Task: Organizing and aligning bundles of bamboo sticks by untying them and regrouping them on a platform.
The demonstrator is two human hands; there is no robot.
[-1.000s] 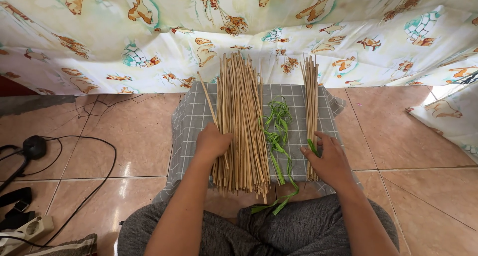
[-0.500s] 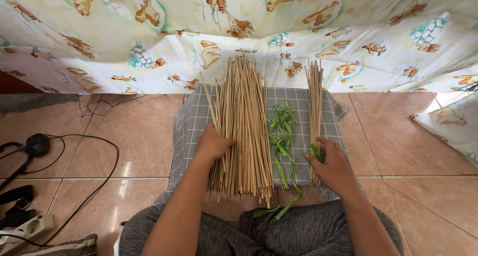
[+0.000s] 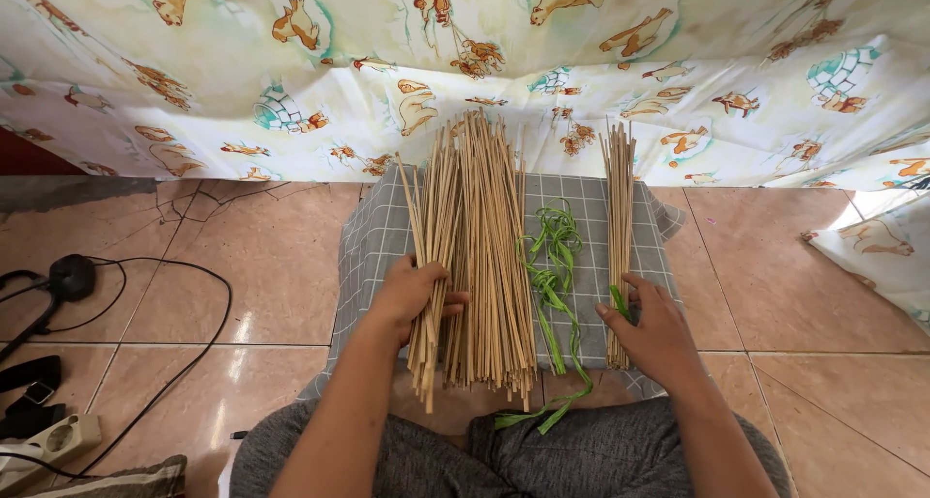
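Left hand (image 3: 412, 295) gripped part of the big stick bundle (image 3: 480, 256) at 9 o'clock, right hand (image 3: 651, 326) lay open on the thin bundle (image 3: 619, 217), fingertips hid a green strip (image 3: 552, 285) end, checked cloth (image 3: 373, 236) covered the worktop

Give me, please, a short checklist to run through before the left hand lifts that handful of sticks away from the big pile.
1. Left hand closed around a handful at the left side of the big stick pile: ok.
2. Handful parted from the pile: not ok; a gap shows at the far ends only, the near ends touch.
3. Near ends of the handful even: not ok; some stick out further.
4. Right hand resting on the small stick bundle: ok.
5. Green strips apart from the handful: ok; they lie between pile and small bundle.
6. Checked cloth flat under the sticks: cannot tell.
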